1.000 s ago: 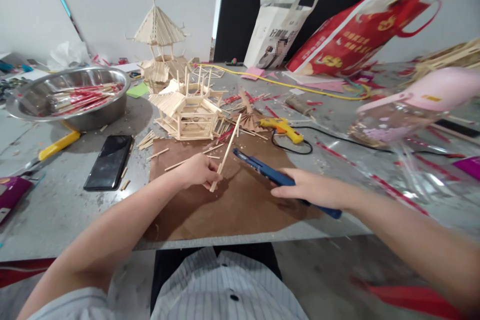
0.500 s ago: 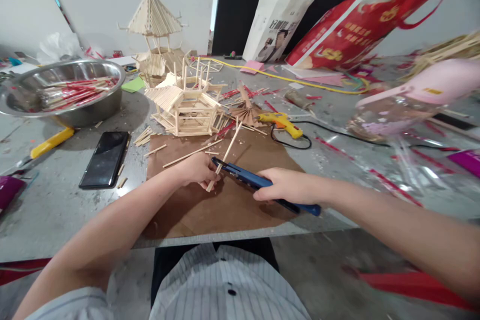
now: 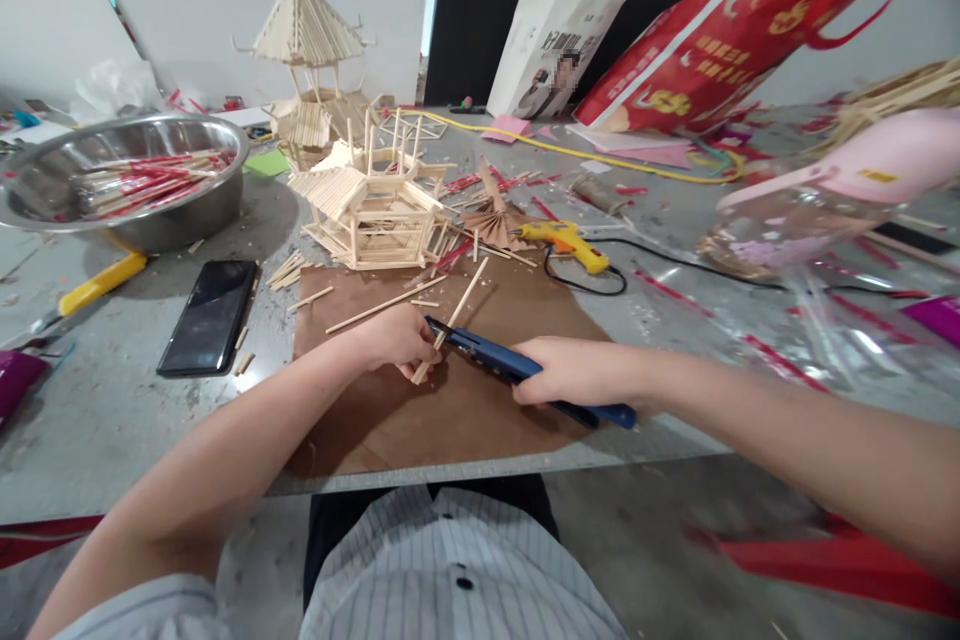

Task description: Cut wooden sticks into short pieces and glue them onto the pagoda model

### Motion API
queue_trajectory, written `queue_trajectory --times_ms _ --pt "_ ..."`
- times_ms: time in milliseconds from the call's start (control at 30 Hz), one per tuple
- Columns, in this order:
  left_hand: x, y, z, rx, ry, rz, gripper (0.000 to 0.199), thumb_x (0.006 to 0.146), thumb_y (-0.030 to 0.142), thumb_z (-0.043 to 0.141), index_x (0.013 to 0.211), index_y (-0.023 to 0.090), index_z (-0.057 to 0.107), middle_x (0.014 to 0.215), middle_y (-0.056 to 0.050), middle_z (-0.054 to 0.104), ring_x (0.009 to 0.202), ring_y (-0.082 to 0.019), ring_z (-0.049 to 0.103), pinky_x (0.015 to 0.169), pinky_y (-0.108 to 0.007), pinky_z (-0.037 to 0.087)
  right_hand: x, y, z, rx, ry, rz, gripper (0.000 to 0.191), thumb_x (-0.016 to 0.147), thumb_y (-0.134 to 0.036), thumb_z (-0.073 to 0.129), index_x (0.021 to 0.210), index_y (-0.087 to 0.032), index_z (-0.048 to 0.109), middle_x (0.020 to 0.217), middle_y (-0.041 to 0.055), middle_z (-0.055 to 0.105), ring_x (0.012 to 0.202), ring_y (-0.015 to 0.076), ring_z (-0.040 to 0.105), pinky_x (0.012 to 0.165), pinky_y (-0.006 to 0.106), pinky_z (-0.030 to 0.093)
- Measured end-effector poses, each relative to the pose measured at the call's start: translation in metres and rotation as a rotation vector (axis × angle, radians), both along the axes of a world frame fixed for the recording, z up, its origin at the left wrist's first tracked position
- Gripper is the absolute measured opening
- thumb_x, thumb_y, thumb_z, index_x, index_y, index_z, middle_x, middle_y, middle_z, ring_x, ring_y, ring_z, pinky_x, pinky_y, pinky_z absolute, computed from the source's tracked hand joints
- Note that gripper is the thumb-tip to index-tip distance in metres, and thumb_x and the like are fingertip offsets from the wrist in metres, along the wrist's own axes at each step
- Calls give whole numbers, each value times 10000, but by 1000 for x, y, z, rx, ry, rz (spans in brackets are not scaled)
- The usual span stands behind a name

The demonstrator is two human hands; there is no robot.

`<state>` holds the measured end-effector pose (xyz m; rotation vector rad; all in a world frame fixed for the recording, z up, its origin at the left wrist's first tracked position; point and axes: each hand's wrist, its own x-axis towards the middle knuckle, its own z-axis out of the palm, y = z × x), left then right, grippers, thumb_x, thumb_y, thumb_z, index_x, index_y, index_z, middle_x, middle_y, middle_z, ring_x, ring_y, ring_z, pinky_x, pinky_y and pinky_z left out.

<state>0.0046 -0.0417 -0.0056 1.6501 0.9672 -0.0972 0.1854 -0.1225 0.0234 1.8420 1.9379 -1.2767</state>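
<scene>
Fingers of our left hand [image 3: 405,340] are pinching a slim wooden stick [image 3: 466,298], the grip narrow around its lower part, while its upper end is slanting up and to the right above the brown sheet [image 3: 457,430]. Our right hand [image 3: 559,372] is wrapping its grip around the blue cutter [image 3: 491,355], whose tip is meeting the stick just beside our left fingers; whether it is biting in, we cannot tell. Beyond the sheet, a half-roofed stick frame [image 3: 390,220] is standing on the counter [image 3: 112,450], with a yellow glue gun [image 3: 570,245] lying to its right. Left of the sheet, we are seeing a black phone [image 3: 208,315] lying near a steel bowl [image 3: 217,205].
</scene>
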Motion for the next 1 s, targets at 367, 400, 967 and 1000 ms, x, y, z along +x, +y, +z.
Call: queue_trajectory --times_ms 367,400,967,1000 --pt "1 0 0 21 23 -7 99 622 85 512 526 89 539 445 -5 551 432 -103 550 442 -208 478 1 5 -9 37 -126 -1 88 536 -154 482 624 -165 484 618 4 553 552 113 499 470 202 319" --pt "1 0 0 19 23 -9 104 623 84 510 522 91 535 442 -4 549 432 -104 550 443 -210 477 1 5 -9 29 -128 -17 94 529 -144 481 621 -164 484 618 5 554 550 113 500 464 201 317" --pt "2 0 2 37 25 -18 104 615 90 509 512 95 523 433 2 540 426 -98 542 433 -192 467 -3 3 -6 -19 -105 -79 100 499 -111 441 582 -166 428 564 -12 504 498 93 461 435 195 300" --pt "2 0 2 39 26 -20 104 616 92 509 513 95 522 433 3 540 424 -97 542 433 -193 467 -3 3 -6 -15 -105 -77 98 500 -112 438 582 -166 432 571 -9 516 504 95 471 437 195 303"
